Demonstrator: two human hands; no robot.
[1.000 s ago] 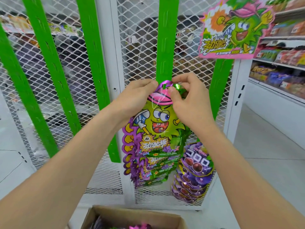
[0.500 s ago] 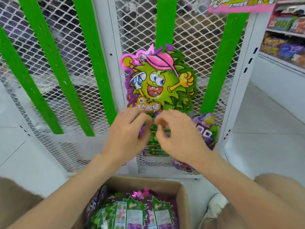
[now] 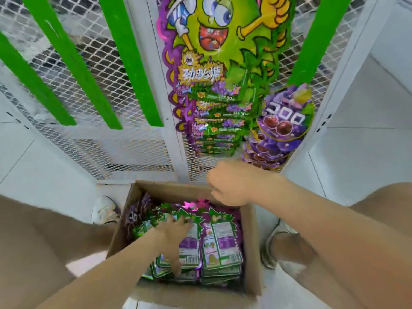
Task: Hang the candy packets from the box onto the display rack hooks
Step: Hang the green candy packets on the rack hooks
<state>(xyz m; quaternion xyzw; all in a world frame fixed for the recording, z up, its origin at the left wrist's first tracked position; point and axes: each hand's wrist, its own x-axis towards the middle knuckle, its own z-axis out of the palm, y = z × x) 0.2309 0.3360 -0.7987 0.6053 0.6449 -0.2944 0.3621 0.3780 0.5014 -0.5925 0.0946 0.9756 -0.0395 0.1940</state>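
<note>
box (image 3: 250, 241): stacked candy packets (image 3: 220, 244) | left hand (image 3: 176, 233): fingers spread on packets, grip unclear | right hand (image 3: 231, 184): loosely curled, empty | change: both hands dropped from rack (image 3: 169, 108)

White shoes (image 3: 104, 211) rest on pale floor (image 3: 356, 157).

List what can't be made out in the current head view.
- Rack hooks: hidden behind the hanging green packets; packet tops cut off by the top edge.
- Left hand grip: fingers spread on the box packets, motion-blurred; grasp unclear.
- Right hand: blurred above the cardboard box; fingers unreadable.
- Packet label text: too small.
</note>
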